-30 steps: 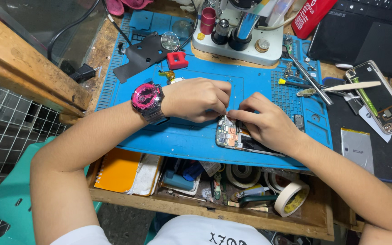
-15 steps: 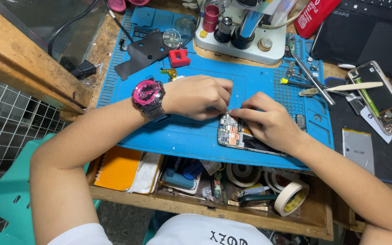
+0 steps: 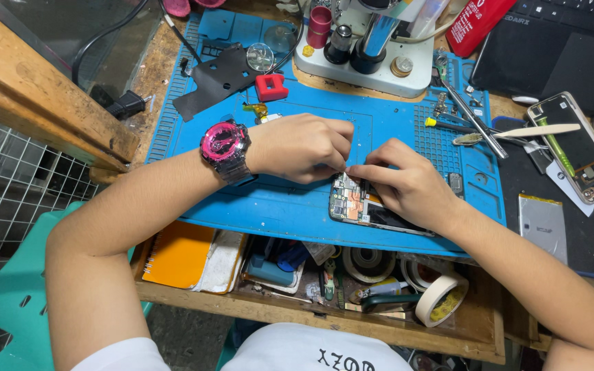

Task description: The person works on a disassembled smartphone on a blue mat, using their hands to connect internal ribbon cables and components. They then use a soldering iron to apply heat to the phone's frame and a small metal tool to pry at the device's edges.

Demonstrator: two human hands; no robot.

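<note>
1. Since a second ago, little has moved: the left hand (image 3: 302,146), with a pink watch (image 3: 223,146) on its wrist, keeps its fingertips pinched at the opened phone (image 3: 362,206).
2. That phone lies on the blue mat (image 3: 276,206) mid-desk; the right hand (image 3: 407,185) stays pressed on it, fingertips meeting the left's.
3. Rightward, tweezers (image 3: 472,120) and a second phone (image 3: 575,146) lie well apart; nothing blocks the hands.

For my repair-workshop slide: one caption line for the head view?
Both hands, left and right, pinch at an opened phone on a blue mat.
</note>
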